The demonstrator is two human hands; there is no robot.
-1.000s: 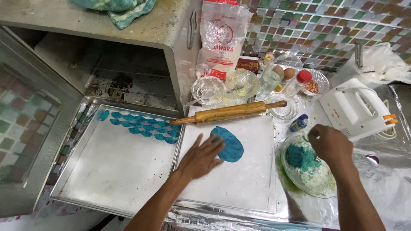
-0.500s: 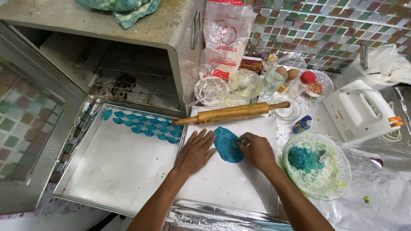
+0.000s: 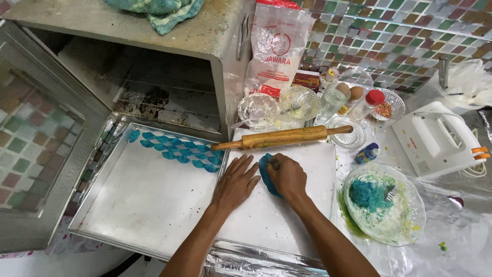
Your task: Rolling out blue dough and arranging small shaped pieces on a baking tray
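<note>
We are looking down at a foil-covered counter point(image 3: 461, 225). A baking tray point(image 3: 148, 205) is lying on it beside a white board point(image 3: 287, 215). A glass plate point(image 3: 410, 225) of blue-green dough is sitting to the right, a white hand mixer point(image 3: 435, 141) behind it, glass bowls point(image 3: 279, 107) along the tiled wall.
</note>
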